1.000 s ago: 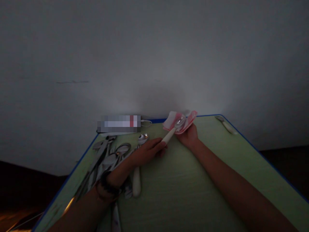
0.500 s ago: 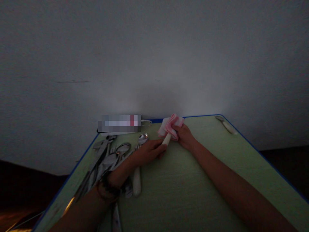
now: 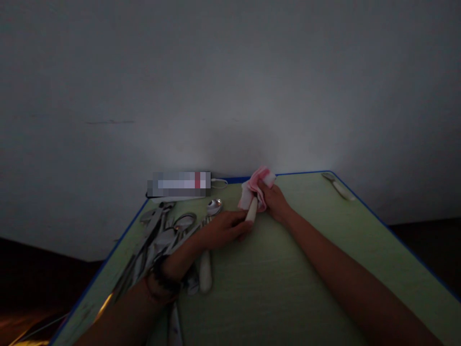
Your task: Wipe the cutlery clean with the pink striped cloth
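Note:
My left hand [image 3: 228, 229] is closed around the lower end of a pale handle [image 3: 252, 210]. The handle slants up and away into a pink and white cloth [image 3: 256, 185], which hides whatever the handle belongs to. My right hand [image 3: 274, 199] is closed on that cloth, its thumb on top, wrapping it about the far part of the utensil. Left of my left hand lies a pile of metal utensils [image 3: 163, 238], including a spoon with a shiny bowl [image 3: 215, 206] and a pale handle [image 3: 205, 271] pointing toward me.
A pale-handled utensil [image 3: 338, 186] lies alone near the far right corner of the green table [image 3: 288, 298], which has a blue edge. A blurred-out box-like object [image 3: 179, 184] with a white cable [image 3: 219, 183] stands at the back left, against the grey wall [image 3: 234, 86].
The cloth has shifted slightly and its folds have changed around the utensil. The handle has tipped a little more upright, and my left hand has moved slightly nearer to me.

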The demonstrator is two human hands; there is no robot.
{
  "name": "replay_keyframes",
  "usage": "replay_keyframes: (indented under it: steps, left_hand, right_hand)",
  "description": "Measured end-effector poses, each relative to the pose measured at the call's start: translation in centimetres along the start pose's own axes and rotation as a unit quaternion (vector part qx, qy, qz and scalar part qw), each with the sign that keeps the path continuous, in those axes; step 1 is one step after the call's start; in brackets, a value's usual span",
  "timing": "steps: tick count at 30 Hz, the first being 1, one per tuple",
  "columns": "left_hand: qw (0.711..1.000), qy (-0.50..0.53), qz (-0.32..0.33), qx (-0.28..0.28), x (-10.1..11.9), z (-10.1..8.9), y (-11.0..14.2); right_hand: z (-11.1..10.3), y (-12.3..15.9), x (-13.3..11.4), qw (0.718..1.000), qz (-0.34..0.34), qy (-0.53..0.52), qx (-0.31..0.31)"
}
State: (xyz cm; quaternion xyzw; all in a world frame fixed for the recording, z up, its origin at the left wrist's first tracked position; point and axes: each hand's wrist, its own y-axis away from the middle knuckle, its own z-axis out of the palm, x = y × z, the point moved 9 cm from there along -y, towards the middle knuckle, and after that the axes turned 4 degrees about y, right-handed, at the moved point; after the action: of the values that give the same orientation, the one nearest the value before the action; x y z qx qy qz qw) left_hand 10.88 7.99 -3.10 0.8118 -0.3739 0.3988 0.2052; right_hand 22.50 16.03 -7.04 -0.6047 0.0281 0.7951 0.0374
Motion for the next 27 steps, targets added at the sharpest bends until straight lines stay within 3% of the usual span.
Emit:
replay_keyframes:
  steps: [7,15,18,23,27]
  left_hand:
    - [0.994,0.078,-0.027,0.076,-0.8,-1.0,-0.2]
    - [0.987,0.102,-0.047,0.117,-1.6,-1.7,-0.2]
    - [0.984,0.133,-0.048,0.112,-1.7,-1.4,-0.3]
    - [0.970,0.201,-0.061,0.120,-2.4,-1.3,-0.3]
    - [0.976,0.170,-0.066,0.122,-2.4,-1.4,-0.2]
  right_hand:
    - [1.2,0.5,0.0,0.988,0.064,-0.124,-0.070]
    - [0.8,0.2,0.5,0.973,0.102,-0.202,-0.037]
    - [1.4,0.4,0.4,0.964,0.126,-0.228,-0.058]
    - [1.5,0.7,0.5,0.967,0.138,-0.208,-0.061]
    - [1.3,0.5,0.7,0.972,0.130,-0.190,-0.055]
